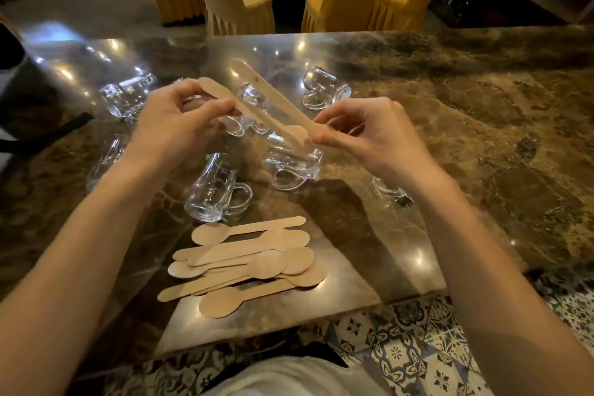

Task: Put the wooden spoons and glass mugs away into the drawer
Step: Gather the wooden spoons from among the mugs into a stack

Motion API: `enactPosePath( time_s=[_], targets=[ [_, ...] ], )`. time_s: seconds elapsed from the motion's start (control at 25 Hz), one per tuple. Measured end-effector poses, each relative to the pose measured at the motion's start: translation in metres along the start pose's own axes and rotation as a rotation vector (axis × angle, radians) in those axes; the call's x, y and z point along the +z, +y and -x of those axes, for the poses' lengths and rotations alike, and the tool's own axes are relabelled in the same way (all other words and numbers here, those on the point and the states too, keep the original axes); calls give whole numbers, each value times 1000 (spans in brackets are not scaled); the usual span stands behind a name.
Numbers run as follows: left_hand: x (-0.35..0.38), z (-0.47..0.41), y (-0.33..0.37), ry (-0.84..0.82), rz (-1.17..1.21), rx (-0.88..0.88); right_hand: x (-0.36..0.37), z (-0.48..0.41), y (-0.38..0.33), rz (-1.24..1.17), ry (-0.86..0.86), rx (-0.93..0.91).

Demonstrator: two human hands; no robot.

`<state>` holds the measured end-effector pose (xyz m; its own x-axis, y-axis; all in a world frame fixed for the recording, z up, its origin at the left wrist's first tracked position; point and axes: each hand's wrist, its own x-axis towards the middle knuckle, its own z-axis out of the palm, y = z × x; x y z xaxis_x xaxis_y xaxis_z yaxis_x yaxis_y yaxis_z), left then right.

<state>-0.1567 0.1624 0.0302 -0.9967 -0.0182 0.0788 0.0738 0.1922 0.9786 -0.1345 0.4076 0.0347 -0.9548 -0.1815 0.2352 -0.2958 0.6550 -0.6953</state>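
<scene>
Left hand [173,119] is curled around the handle end of one wooden spoon [249,111], thumb and fingers closed on it. Right hand [369,135] pinches a second spoon [276,96] by its bowl end between thumb and forefinger. Both are raised above the table [450,138], beyond the pile of spoons [247,264]. The two held spoons lie nearly side by side, slanting away to the left, and their near ends meet by the right hand's fingertips.

The pile sits close to the table's near edge, directly in front of the person, with patterned floor tiles [401,347] showing below that edge. Glass mugs lie tipped on their sides beyond the pile: one mug [215,194] just behind it, another mug [294,164] under the held spoons, and more further back. To the right of the pile the marble top runs wide and bare. Yellow-covered chairs [238,3] stand past the far edge.

The spoons are flat, pale wood with round bowls. In the pile they are stacked loosely, crossing each other and pointing both ways.
</scene>
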Motion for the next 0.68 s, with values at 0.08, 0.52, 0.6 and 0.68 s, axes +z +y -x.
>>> enactPosePath(
  time_s=[0.08, 0.52, 0.6, 0.68],
  targets=[
    [-11, 13, -5, 40, 25, -40, 6, 3, -5, -12, -44, -25],
    [-43, 84, -41, 87, 158, -183, 44, 22, -32, -32, -248, -112],
    [-46, 92, -46, 90, 170, -195, 48, 25, -33, -37, -259, -119],
    [-48, 100, -53, 112, 180, -204, 52, 28, -33, -35, -268, -129]
  ],
)
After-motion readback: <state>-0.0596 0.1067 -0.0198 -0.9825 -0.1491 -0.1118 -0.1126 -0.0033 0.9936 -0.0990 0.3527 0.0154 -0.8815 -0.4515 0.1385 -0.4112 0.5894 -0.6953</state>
